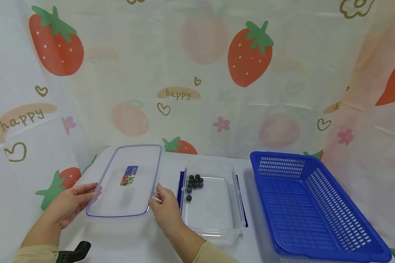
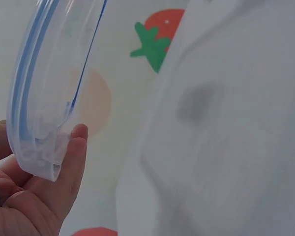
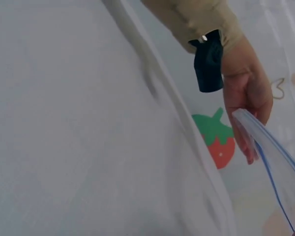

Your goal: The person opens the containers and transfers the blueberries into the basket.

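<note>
Head view is showing a clear lid (image 1: 139, 191) being held up over the far left corner of the white surface (image 1: 169, 168), seemingly slanting (a thin blue line is tracing its rim). The left hand (image 1: 71, 202) is pinching its left edge and the right hand (image 1: 166, 208) its right edge, both closing about as far as the lid's edge is allowing. I'm judging the step in hand to be handling the lid aloft; the next move, I'd say, is calling for even support on both sides. Toward the surface's middle, a clear container (image 1: 214, 208) is standing, dark round berries (image 1: 195, 185) clustering in its far left corner. A blue basket (image 1: 296, 204) is sitting along the surface's right edge. The right forearm (image 1: 185, 239) is crowding the container's near left corner, partly getting in the way.
</note>
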`<state>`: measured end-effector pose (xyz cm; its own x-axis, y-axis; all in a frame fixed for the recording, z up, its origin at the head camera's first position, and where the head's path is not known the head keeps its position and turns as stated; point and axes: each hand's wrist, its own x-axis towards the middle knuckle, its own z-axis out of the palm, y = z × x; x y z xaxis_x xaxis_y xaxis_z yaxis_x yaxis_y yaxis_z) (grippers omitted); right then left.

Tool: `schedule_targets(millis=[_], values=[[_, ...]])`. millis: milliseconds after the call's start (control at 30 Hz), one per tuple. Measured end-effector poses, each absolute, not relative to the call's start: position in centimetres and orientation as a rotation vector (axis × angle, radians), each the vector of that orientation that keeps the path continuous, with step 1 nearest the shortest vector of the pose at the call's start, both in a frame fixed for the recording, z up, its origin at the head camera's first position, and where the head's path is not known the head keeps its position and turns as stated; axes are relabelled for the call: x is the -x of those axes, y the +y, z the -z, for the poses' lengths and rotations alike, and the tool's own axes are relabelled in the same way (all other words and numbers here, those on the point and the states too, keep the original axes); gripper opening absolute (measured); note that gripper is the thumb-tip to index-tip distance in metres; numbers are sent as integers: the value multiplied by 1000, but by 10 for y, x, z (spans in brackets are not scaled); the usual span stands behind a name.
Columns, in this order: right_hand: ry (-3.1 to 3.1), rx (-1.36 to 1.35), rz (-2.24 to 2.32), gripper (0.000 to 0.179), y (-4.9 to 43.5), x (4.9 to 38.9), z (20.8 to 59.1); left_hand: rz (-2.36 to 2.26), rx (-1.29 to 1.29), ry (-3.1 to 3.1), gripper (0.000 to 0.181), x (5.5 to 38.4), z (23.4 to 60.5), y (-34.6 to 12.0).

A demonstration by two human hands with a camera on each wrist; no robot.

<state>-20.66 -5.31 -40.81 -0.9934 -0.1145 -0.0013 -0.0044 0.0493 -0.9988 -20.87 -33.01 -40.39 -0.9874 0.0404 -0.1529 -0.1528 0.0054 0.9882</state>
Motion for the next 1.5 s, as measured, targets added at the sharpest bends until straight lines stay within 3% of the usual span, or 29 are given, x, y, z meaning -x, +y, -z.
schedule_targets(millis=[167, 600, 1500], values=[[2288, 139, 1999, 53, -63, 209, 419, -1964, 204, 2237, 53, 214, 417, -338], [2461, 147, 1712, 66, -65, 213, 450, -1858, 303, 2315, 65, 221, 452, -332], [2646, 193, 1553, 68, -67, 211, 468, -1411, 334, 2688, 61, 229, 463, -317]])
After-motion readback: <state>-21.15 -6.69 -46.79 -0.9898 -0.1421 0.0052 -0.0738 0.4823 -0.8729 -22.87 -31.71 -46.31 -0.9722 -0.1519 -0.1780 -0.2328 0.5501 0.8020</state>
